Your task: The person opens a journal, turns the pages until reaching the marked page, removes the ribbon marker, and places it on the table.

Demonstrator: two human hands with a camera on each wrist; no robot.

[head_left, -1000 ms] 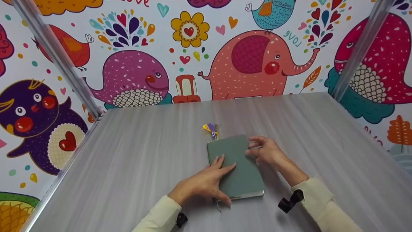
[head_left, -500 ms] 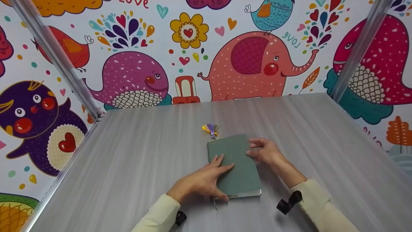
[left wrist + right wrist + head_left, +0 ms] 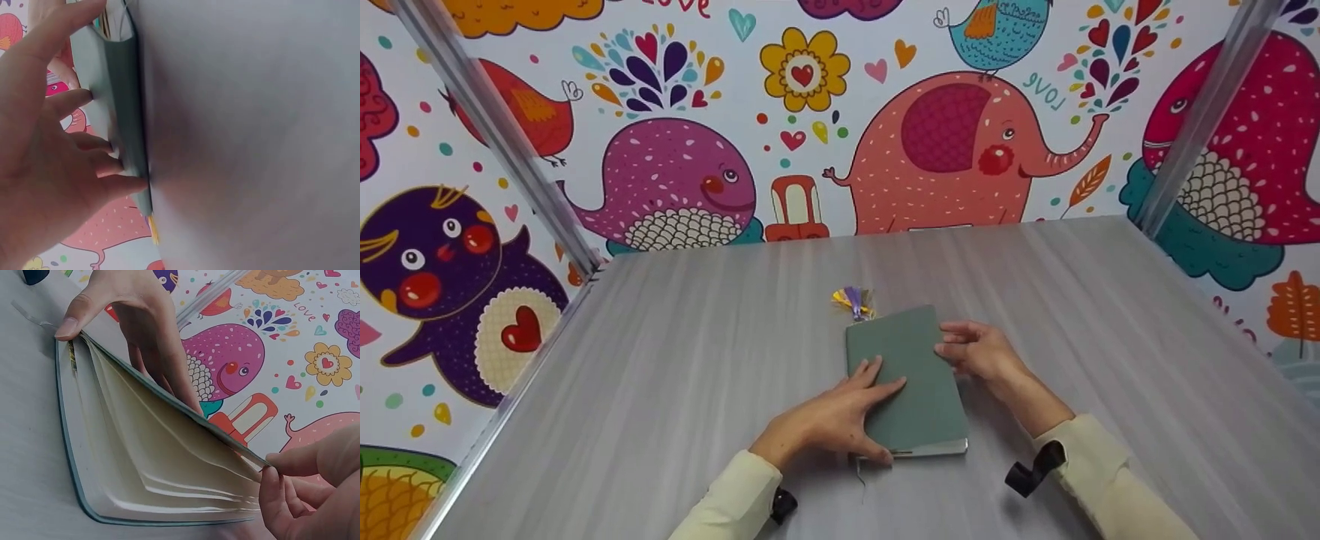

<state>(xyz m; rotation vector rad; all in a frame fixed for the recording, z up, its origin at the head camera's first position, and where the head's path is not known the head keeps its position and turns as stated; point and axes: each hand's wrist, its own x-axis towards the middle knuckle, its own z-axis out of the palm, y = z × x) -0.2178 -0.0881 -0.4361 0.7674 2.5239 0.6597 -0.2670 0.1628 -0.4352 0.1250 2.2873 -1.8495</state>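
Note:
A green-covered notebook (image 3: pixel 921 405) lies on the table, its cover tilted up along the right side. In the right wrist view, cream pages (image 3: pixel 152 455) fan apart under the raised cover. My right hand (image 3: pixel 981 351) pinches the cover's free edge between thumb and fingertips. My left hand (image 3: pixel 836 416) rests on the cover near the spine with its fingers spread, the thumb at the bottom end of the spine. A yellow and purple tassel (image 3: pixel 853 301) pokes out past the notebook's top. From its lower end trails a thin ribbon (image 3: pixel 861 478).
The grey wood-grain table (image 3: pixel 697 337) extends around the notebook. Behind it stands a wall (image 3: pixel 810 150) printed with cartoon animals, with metal posts (image 3: pixel 1207 127) at the corners. Black straps (image 3: pixel 1035 469) hang by the wrists.
The cover's right side has lifted, its far right corner now higher. My right hand has barely moved at the edge, and my left hand stays on the cover. The notebook has shifted slightly.

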